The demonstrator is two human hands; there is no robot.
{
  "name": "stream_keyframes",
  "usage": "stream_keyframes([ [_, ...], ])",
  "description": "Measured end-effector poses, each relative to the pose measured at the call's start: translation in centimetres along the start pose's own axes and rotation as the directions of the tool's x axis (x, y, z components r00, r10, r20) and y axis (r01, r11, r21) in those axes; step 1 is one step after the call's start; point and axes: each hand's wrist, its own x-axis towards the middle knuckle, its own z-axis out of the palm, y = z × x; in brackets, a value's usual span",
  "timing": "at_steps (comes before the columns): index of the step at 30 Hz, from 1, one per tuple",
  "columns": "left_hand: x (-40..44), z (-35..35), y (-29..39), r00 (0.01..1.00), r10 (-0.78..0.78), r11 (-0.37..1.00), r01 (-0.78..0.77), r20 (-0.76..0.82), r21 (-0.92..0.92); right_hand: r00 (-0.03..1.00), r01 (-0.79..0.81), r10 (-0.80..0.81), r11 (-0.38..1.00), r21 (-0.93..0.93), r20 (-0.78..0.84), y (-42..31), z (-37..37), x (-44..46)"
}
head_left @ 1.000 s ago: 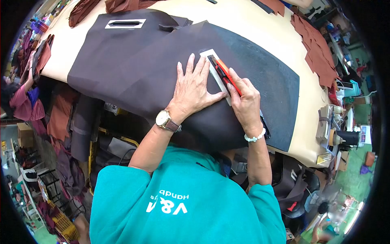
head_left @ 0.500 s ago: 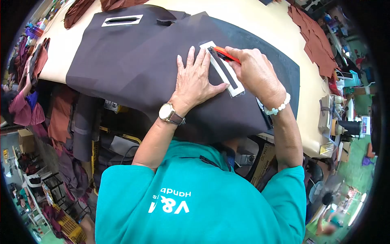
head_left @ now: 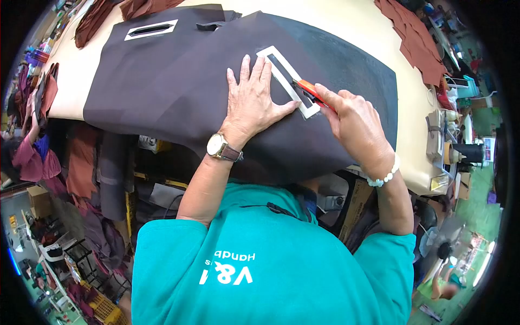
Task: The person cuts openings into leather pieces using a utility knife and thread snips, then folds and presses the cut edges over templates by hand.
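Note:
Dark brown sheet material (head_left: 173,86) lies over the table, partly on a dark mat (head_left: 346,59). A white rectangular frame (head_left: 284,65) rests on the sheet, slanting down to the right. My left hand (head_left: 252,103) lies flat with fingers spread, its fingertips and thumb at the frame's left edge. My right hand (head_left: 355,116) grips an orange-red cutter (head_left: 314,93), whose tip is inside the frame's opening, around its middle. A second white frame (head_left: 151,30) with a dark slot lies on the sheet at the upper left.
Reddish-brown pieces (head_left: 414,40) lie at the table's right. More brown material (head_left: 97,21) sits at the upper left edge. A spool-like dark cylinder (head_left: 468,153) stands beyond the right edge. Another person's arm (head_left: 35,122) shows at the far left.
The cutter in my right hand has moved from the frame's upper end down toward its lower end. My left hand stays spread beside the frame. The view has shifted slightly.

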Motion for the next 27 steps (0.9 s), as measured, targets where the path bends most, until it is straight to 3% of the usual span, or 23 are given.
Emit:
stream_keyframes([
  [5, 0.0, 0.1, 0.0, 1.0, 0.0, 1.0, 0.0, -0.001, 0.006, 0.994, -0.049, 0.049, 0.999, -0.001, 0.102, 0.3, -1.3, -2.5],
  [8, 0.1, 0.1, 0.2, 1.0, 0.005, 1.0, -0.005, 0.006, 0.009, 0.991, -0.096, 0.089, 0.993, 0.067, 0.101, 0.7, -1.3, -4.1],
  [11, 0.0, -0.5, 0.4, 1.0, -0.01, 0.999, 0.011, 0.028, -0.04, 0.999, -0.043, 0.041, 0.997, 0.059, 0.021, 1.4, -0.8, -4.6],
  [13, 0.2, -1.1, 0.2, 1.0, -0.015, 0.99, 0.012, -0.024, -0.144, 0.985, -0.17, 0.133, 0.882, 0.439, 0.113, 4.2, -0.3, -4.3],
  [14, 0.3, -1.4, -0.4, 0.993, -0.026, 0.94, -0.014, -0.115, -0.34, 0.973, -0.228, 0.153, 0.763, 0.604, 0.174, 5.4, -0.5, -4.3],
  [15, 0.3, -2.1, -1.0, 0.976, -0.066, 0.876, -0.044, -0.209, -0.48, 0.904, -0.417, 0.335, 0.565, 0.712, 0.264, 5.9, -1.1, -4.3],
  [17, -0.1, -3.7, -3.2, 0.941, -0.092, 0.933, -0.033, -0.327, -0.357, 0.845, -0.378, 0.535, 0.584, 0.719, 0.01, 8.3, -0.3, -4.4],
  [19, -1.2, -4.8, -5.8, 0.928, -0.202, 0.979, 0.195, -0.314, -0.054, 0.806, -0.284, 0.482, 0.825, 0.489, -0.345, 11.9, 1.7, -4.4],
  [21, -2.5, -5.0, -8.6, 0.88, -0.374, 0.905, 0.416, -0.294, 0.094, 0.746, -0.4, 0.576, 0.789, 0.466, -0.334, 13.4, 2.8, -4.5],
  [22, -3.0, -5.1, -9.4, 0.879, -0.414, 0.889, 0.447, -0.236, 0.103, 0.75, -0.366, 0.521, 0.84, 0.401, -0.407, 15.0, 4.2, -4.6],
  [24, -3.7, -5.2, -10.7, 0.867, -0.487, 0.859, 0.498, -0.11, 0.119, 0.748, -0.423, 0.53, 0.845, 0.328, -0.4, 15.5, 5.4, -4.3],
  [26, -4.1, -3.9, -10.6, 0.892, -0.405, 0.896, 0.431, -0.201, 0.107, 0.74, -0.498, 0.56, 0.829, 0.256, -0.372, 15.5, 5.9, -4.1],
  [27, -4.1, -3.4, -10.3, 0.893, -0.363, 0.911, 0.4, -0.268, 0.098, 0.745, -0.482, 0.494, 0.863, 0.149, -0.449, 15.3, 5.9, -4.1],
])
